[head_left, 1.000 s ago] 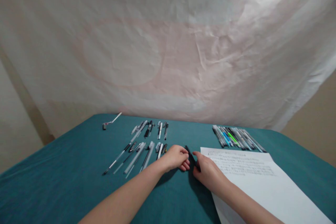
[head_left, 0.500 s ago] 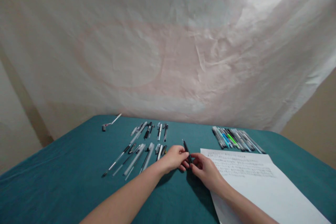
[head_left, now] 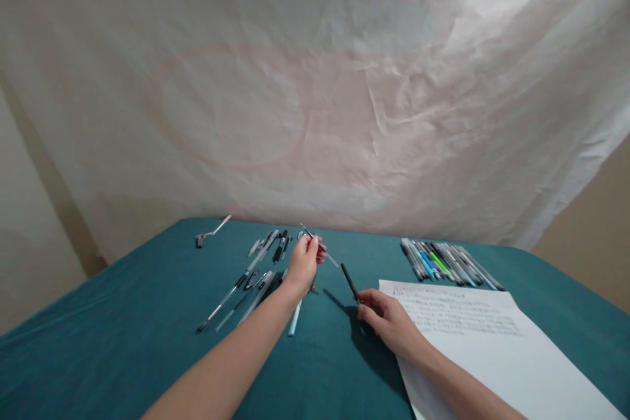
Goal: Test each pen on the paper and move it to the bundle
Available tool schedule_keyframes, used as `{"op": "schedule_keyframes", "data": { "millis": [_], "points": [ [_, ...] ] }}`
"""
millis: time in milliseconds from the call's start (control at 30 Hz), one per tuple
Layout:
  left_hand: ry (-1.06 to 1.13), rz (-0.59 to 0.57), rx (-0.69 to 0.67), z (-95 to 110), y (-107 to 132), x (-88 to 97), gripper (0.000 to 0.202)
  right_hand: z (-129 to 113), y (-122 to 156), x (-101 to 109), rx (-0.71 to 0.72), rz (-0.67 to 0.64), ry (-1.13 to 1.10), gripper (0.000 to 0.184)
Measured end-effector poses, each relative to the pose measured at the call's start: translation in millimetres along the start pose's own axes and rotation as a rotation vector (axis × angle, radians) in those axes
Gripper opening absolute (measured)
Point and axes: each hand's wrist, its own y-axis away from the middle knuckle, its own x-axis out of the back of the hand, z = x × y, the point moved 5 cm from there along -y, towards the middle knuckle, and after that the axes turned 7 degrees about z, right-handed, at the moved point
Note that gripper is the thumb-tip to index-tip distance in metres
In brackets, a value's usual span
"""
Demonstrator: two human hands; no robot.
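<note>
Head cam: my left hand has its fingers pinched round a thin refill, lifted over the teal table. My right hand is curled closed on a black pen barrel beside the paper. Both look light and slick. The refill probably bends, so I'd grip it mid-shaft.

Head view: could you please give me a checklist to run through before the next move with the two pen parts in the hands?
1. Left hand grips the rod: ok.
2. Right hand pinches the barrel at its lower end: ok.
3. Rod and barrel apart, not touching: ok.
4. Barrel tilted up, off the cloth: ok.
5. Inside of the barrel unblocked: cannot tell.
6. Left forearm clear of the loose pens: not ok, it crosses over them.
</note>
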Motion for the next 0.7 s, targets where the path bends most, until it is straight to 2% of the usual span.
{"op": "schedule_keyframes", "data": {
  "millis": [200, 700],
  "points": [
    [0.031, 0.036, -0.019, -1.7, -6.5, 5.5, 0.023, -6.4, 3.8, 0.3, 0.011, -0.017, 0.088, 0.027],
    [0.016, 0.0, -0.02, 2.3, -2.7, 2.0, 0.019, -5.0, 3.2, 0.6, 0.049, 0.002, 0.1, 0.026]
  ]
}}
